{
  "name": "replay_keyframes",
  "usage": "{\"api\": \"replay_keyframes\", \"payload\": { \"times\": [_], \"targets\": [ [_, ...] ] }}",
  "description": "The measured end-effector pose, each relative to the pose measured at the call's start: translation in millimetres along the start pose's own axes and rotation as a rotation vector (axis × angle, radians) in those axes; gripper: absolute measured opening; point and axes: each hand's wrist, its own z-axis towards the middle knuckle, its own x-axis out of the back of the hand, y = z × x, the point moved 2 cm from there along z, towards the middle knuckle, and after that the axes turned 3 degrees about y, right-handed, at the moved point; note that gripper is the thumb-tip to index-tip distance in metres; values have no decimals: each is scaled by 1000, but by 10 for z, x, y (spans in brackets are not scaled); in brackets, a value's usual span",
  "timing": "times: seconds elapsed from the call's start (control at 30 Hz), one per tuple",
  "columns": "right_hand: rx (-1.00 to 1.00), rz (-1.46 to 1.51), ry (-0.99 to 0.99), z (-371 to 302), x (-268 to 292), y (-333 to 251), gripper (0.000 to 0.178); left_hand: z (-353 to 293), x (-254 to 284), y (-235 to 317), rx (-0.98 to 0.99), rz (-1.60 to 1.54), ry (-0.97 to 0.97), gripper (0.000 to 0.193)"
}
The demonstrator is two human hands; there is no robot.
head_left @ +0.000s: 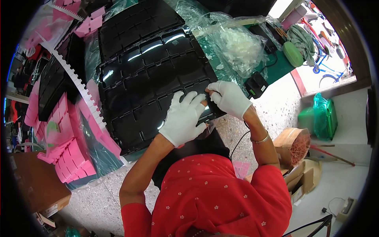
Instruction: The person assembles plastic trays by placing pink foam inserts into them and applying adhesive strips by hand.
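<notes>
A large black plastic tray point(136, 85) with rows of shallow rectangular compartments lies in front of me, its glossy surface catching light. My left hand point(182, 118), in a white glove with bare fingertips showing, rests on the tray's near part with fingers spread. Close beside it, over the near right edge, is my right hand point(232, 98), also gloved. Its thumb and fingers are pinched together; whatever they hold, if anything, is too small to make out. Another black tray point(134, 25) lies beyond the first one.
Pink slotted strips point(71, 158) and a white toothed strip point(71, 71) are at the left. Clear plastic bags with whitish pieces point(242, 47) lie at the back right, near a green oval container point(292, 54) and a black adapter point(256, 85). A cardboard box point(35, 181) stands lower left.
</notes>
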Motion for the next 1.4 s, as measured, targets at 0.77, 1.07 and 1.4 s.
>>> {"api": "replay_keyframes", "payload": {
  "times": [0.77,1.07,1.4],
  "targets": [
    [123,-72,-114,2,-12,-127,11,-193,-113,47,62,-43,90,50],
    [-248,369,-249,53,32,-74,24,-190,-116,41,60,-43,108,50],
    [74,-62,-112,16,-77,-96,19,-192,-103,47,54,-38,133,46]
  ]
}}
